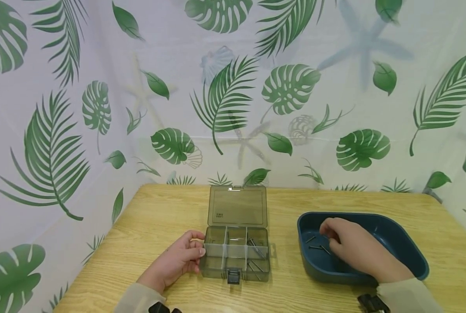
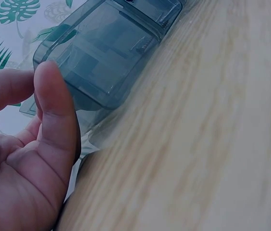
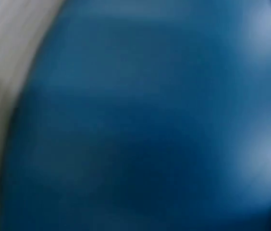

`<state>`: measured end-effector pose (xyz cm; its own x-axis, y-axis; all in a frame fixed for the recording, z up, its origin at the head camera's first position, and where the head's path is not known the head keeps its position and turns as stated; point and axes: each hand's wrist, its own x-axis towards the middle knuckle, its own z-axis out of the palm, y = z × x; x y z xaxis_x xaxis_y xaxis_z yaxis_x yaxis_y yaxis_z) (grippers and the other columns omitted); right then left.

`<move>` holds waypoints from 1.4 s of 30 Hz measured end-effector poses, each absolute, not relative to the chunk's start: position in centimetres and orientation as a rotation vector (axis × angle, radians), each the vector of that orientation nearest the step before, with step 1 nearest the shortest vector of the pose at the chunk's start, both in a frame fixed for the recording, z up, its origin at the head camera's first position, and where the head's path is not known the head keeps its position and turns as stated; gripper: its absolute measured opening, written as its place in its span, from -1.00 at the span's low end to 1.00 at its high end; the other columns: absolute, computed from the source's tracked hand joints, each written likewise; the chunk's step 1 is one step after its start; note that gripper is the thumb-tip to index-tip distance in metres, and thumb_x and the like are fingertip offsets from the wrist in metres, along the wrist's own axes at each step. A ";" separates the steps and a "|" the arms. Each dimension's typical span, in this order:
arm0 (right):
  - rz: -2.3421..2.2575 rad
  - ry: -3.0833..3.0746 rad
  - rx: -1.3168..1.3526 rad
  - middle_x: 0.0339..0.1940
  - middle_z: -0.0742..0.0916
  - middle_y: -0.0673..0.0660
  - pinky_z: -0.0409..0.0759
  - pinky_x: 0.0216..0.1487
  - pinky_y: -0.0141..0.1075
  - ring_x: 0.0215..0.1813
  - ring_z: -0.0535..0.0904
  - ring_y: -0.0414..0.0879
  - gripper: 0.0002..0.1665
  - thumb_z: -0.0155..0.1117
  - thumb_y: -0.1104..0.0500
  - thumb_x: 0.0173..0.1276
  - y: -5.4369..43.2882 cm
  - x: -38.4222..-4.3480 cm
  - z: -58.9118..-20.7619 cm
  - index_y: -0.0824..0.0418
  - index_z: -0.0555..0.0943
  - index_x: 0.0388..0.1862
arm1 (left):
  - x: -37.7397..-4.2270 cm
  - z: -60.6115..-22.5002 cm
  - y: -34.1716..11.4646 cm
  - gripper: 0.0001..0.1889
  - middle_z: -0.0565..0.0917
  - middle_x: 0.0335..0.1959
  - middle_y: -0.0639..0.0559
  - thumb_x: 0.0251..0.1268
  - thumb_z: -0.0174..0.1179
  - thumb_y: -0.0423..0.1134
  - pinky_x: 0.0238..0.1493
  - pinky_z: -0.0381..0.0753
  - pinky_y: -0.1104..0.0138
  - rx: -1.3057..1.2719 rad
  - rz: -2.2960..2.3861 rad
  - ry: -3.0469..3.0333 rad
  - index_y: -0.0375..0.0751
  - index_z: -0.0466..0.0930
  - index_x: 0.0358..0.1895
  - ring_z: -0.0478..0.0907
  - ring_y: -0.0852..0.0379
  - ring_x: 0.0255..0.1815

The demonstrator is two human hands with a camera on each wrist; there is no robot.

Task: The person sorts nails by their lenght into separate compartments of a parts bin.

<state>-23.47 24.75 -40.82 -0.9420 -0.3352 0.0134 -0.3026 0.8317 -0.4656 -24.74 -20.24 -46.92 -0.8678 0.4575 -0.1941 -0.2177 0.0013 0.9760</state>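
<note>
A smoky clear compartment box [image 1: 213, 274] sits on the table, its lid [image 1: 237, 206] raised at the back. Several thin metal screws or nails [image 1: 256, 248] lie in its right-hand compartments. My left hand [image 1: 180, 256] holds the box's left side, thumb at the rim; the left wrist view shows the thumb [image 2: 54, 91] against a box corner. Over the dark blue tray [image 1: 315, 274] is my right hand [image 1: 351, 243], fingers bent downward. What its fingertips hold, if anything, is hidden. A few similar metal pieces [image 1: 316, 247] lie in the tray, left of that hand.
Both containers stand on a wood-grain table [image 1: 283, 295], with a strip of tabletop between them. A leaf-patterned cloth [image 1: 233, 87] hangs behind and along the sides. The right wrist view is blurred, filled mostly by the blue tray's surface.
</note>
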 end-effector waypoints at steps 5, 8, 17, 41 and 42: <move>-0.787 2.916 -0.595 -0.28 0.62 -0.06 0.52 -0.28 -0.21 -0.31 0.46 -0.17 -0.71 0.13 0.37 0.42 22.8 -23.1 -39.9 0.06 0.62 -0.03 | -24.7 -47.0 -20.2 -0.52 0.46 -0.27 0.01 0.48 0.12 -0.38 -0.40 0.61 0.33 0.234 1.920 1.820 -0.36 0.16 0.32 0.41 0.15 -0.43; -0.786 2.923 -0.682 -0.31 0.59 -0.11 0.51 -0.29 -0.25 -0.33 0.45 -0.23 -0.69 0.14 0.38 0.42 21.4 -23.1 -39.6 0.00 0.62 -0.07 | -24.8 -47.1 -20.2 -0.52 0.46 -0.27 0.02 0.47 0.13 -0.38 -0.40 0.62 0.34 0.232 1.930 1.813 -0.35 0.16 0.32 0.41 0.15 -0.42; -0.777 2.882 -0.869 -0.35 0.58 -0.17 0.53 -0.28 -0.28 -0.34 0.46 -0.27 -0.65 0.08 0.42 0.41 16.8 -23.4 -39.1 0.00 0.64 -0.09 | -24.8 -47.3 -20.1 -0.53 0.46 -0.27 0.01 0.46 0.14 -0.38 -0.41 0.61 0.33 0.227 1.939 1.804 -0.34 0.18 0.31 0.41 0.14 -0.43; -0.731 2.756 -1.199 -0.23 0.61 -0.21 0.56 -0.26 -0.40 -0.32 0.47 -0.34 -0.70 0.16 0.34 0.46 6.8 -23.1 -40.3 -0.05 0.70 -0.14 | -24.8 -47.1 -20.2 -0.53 0.45 -0.26 0.02 0.46 0.15 -0.35 -0.39 0.61 0.32 0.241 1.933 1.811 -0.31 0.18 0.31 0.41 0.14 -0.43; -0.736 2.754 -1.205 -0.23 0.61 -0.20 0.55 -0.26 -0.40 -0.33 0.47 -0.33 -0.71 0.16 0.34 0.46 6.7 -23.1 -40.3 -0.04 0.70 -0.14 | -24.8 -47.1 -20.2 -0.53 0.44 -0.26 0.02 0.47 0.14 -0.35 -0.39 0.61 0.32 0.242 1.931 1.811 -0.31 0.17 0.31 0.41 0.14 -0.43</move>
